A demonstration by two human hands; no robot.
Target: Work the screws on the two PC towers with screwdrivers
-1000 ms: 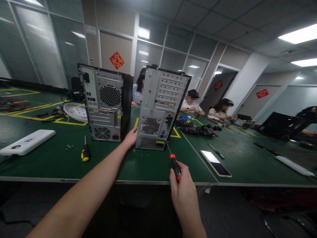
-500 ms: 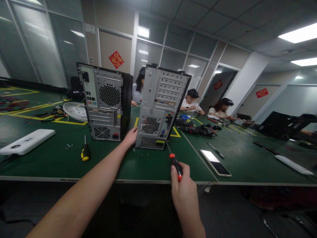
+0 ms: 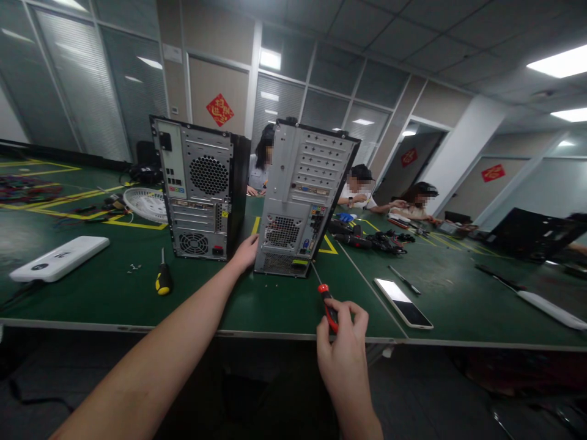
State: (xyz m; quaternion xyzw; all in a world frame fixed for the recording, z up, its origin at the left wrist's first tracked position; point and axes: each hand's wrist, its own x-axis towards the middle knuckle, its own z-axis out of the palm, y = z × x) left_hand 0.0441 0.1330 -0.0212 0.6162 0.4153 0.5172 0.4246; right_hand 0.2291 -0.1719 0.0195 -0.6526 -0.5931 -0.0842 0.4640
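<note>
A grey computer tower (image 3: 293,208) stands upright, its back panel facing me and its base at the table's front half. My left hand (image 3: 246,252) is held against its left side, low down, with the fingertips hidden. My right hand (image 3: 343,333) is closed in a fingertip grip on the red-and-black handle of a screwdriver (image 3: 323,292). The shaft points up and away to the tower's lower right corner, and whether the tip sits in a screw cannot be made out. Two tiny screws (image 3: 271,285) lie in front of the tower.
A second computer tower (image 3: 202,189) stands on the left. Near it lie a yellow-and-black screwdriver (image 3: 162,278), loose screws (image 3: 133,268), a white power bank (image 3: 59,258) and a white basket (image 3: 145,205). On the right are a phone (image 3: 403,302), a pen (image 3: 404,279) and black cables (image 3: 389,242). People sit opposite.
The fingers of my right hand have shifted from wrapping the screwdriver handle to pinching it with the tips. My view has turned slightly left. Both towers stay in place.
</note>
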